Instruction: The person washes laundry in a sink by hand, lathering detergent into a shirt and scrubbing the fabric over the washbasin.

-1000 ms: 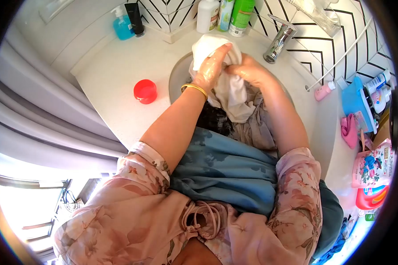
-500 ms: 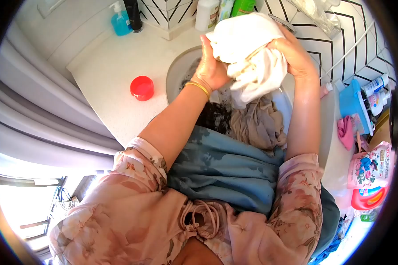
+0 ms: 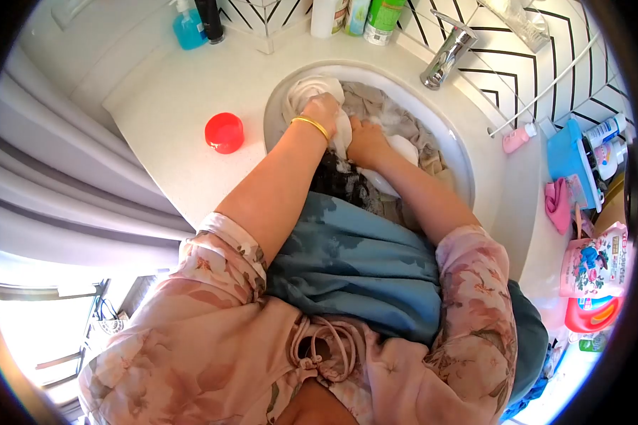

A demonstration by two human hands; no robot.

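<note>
Both of my hands are down in the round white sink (image 3: 463, 152), pressing into wet laundry. My left hand (image 3: 322, 113), with a gold bangle at the wrist, is closed on a white cloth (image 3: 301, 95) at the sink's left side. Close beside it, my right hand (image 3: 367, 144) is curled on the same white cloth, part of which shows under and right of the wrist. Grey-beige fabric (image 3: 422, 138) lies bunched behind and to the right. Dark wet fabric (image 3: 340, 180) with suds sits at the near side. The fingertips are partly hidden in the cloth.
A red cup (image 3: 224, 132) stands on the counter left of the sink. The chrome faucet (image 3: 449, 57) rises at the back right. Bottles (image 3: 384, 21) line the wall, with a blue soap bottle (image 3: 189, 28) at the back left. A blue bin (image 3: 571, 163) stands on the right.
Both hands have come down from above the sink with the white cloth and now press it into the laundry. The faucet and the beige fabric are more exposed.
</note>
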